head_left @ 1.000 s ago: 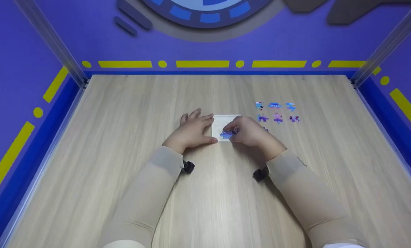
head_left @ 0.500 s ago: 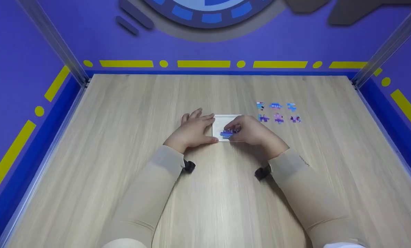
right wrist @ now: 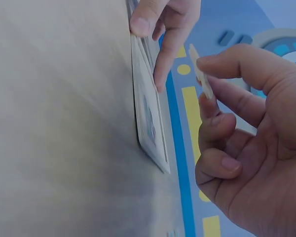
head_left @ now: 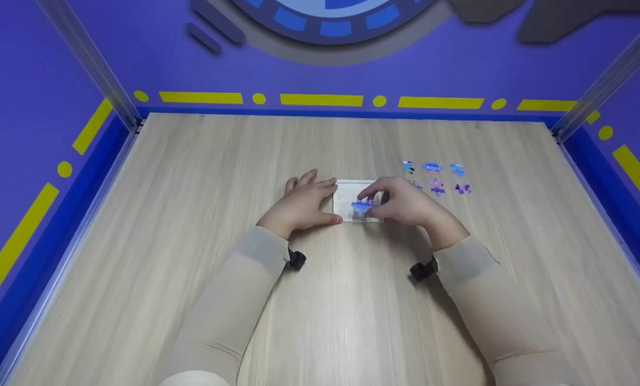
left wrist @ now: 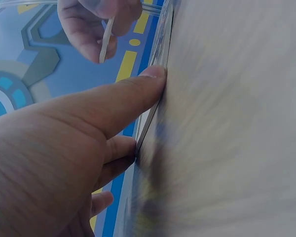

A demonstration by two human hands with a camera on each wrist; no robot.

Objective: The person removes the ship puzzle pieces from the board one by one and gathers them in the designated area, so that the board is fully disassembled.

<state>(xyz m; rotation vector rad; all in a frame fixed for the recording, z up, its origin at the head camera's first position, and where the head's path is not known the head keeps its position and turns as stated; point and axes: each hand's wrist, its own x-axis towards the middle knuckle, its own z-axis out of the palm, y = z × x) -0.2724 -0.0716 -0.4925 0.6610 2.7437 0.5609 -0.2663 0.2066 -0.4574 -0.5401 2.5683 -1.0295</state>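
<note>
My right hand (head_left: 405,202) pinches a purple-blue jigsaw piece (head_left: 362,206) between thumb and fingertips. Seen edge-on in the right wrist view, this thin piece (right wrist: 207,88) is held apart from the shallow white puzzle tray (head_left: 345,193), over its right half. Something coloured (right wrist: 150,123) lies in the tray in that view, its details too slanted to read. At the tray's left edge rests my left hand (head_left: 301,206): the thumb touches the near corner, the extended fingers the far corner. The left wrist view also shows this thumb against the tray's side.
Several loose jigsaw pieces (head_left: 432,167) lie in rows on the wooden table (head_left: 234,155), right of the tray and partly behind my right hand. Purple-blue walls (head_left: 320,75) enclose the back and sides of the table.
My right hand has shifted slightly right and lifted the jigsaw piece, which earlier lay lower over the tray. The head view has drifted a little. My left hand keeps its place on the tray.
</note>
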